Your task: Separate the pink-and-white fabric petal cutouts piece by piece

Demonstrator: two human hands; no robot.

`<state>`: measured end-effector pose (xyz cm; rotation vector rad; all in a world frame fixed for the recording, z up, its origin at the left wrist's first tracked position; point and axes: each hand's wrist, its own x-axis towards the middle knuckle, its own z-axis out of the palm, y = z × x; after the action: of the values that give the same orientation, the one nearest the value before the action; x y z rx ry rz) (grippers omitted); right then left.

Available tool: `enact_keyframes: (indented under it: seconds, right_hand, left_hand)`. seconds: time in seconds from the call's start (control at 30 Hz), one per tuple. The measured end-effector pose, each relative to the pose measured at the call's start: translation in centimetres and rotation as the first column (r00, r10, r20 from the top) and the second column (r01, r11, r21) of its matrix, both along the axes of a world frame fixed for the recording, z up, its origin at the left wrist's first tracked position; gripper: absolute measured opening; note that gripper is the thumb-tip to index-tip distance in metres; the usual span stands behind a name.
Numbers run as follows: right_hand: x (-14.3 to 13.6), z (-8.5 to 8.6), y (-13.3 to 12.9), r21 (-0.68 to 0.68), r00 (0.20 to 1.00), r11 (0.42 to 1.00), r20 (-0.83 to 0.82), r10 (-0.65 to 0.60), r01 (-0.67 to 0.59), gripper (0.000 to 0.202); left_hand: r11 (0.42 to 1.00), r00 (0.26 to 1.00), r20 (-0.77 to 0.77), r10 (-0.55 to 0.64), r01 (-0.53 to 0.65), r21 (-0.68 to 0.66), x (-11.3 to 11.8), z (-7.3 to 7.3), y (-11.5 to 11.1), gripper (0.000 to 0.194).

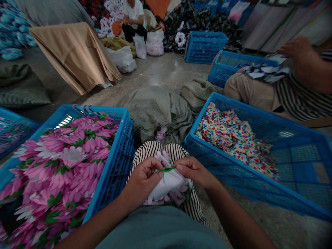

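On my lap, over black-and-white striped fabric (147,148), lies a white and pink fabric flower piece (166,186) with petal-shaped edges. A narrow green edge (167,169) runs along its top between my two hands. My left hand (145,176) pinches the left end of that edge between thumb and fingers. At the other end, my right hand (192,169) closes thumb and fingertips on the same edge. More pink and white petals show just behind and below the piece. The fingertips partly cover the green edge.
At left, a blue crate (127,131) holds a heap of pink fabric flowers (77,155). A blue crate (192,138) at right holds colourful dotted fabric pieces (233,135). Sacking (155,103) lies ahead. A co-worker (303,69) sits at right; another person (133,17) sits far back.
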<state>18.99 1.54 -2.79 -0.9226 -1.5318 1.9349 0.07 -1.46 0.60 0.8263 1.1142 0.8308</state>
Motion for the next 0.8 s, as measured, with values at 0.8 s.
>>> enact_keyframes:
  seconds: [0.8]
  right_hand:
    - [-3.5,-3.4,-2.6,-0.411,0.801,0.817,-0.271,-0.534,0.405,0.026]
  left_hand:
    - [0.96,0.957,-0.085,0.276,-0.27,0.079,0.6,-4.0,0.5,0.028]
